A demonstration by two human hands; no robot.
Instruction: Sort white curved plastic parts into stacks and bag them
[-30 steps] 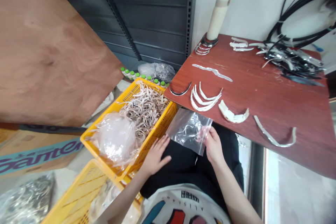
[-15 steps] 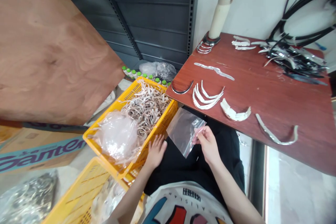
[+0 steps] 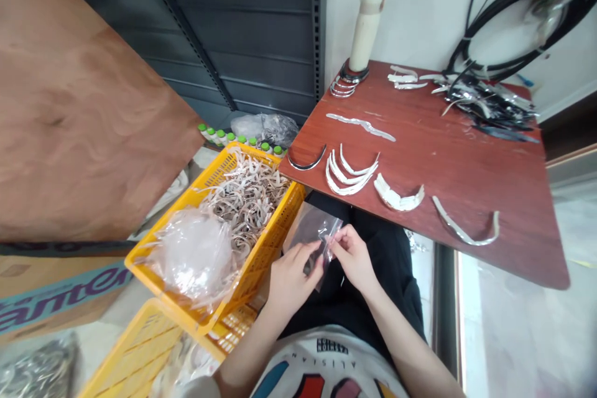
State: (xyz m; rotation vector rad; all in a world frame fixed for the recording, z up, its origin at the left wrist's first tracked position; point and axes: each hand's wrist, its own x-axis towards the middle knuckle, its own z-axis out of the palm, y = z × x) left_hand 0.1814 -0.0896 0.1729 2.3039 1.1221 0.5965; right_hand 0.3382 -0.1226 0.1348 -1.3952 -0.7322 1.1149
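Observation:
A clear zip-lock bag (image 3: 310,224) is held above my lap, its zip edge toward the right. My right hand (image 3: 353,255) pinches that edge between thumb and fingers. On the bag's near side my left hand (image 3: 293,277) has its thumb and fingers closed on the plastic. Just left is a yellow crate (image 3: 261,261) with many curved strips (image 3: 254,193) and a bundle of clear plastic bags (image 3: 198,255) in it. White curved strips (image 3: 349,181) and a stacked bunch of strips (image 3: 398,197) lie along the table's near edge.
The red-brown table (image 3: 420,161) carries a cream tube (image 3: 367,31), a black curved strip (image 3: 308,165), a single strip (image 3: 466,227) and a pile of wrapped strips (image 3: 489,106). A second yellow crate (image 3: 135,348) stands lower left. A wooden board (image 3: 84,106) leans at left.
My left hand has left the crate's side and come to the bag, taking hold of it. My right hand keeps its pinch on the zip edge. The view has shifted slightly right.

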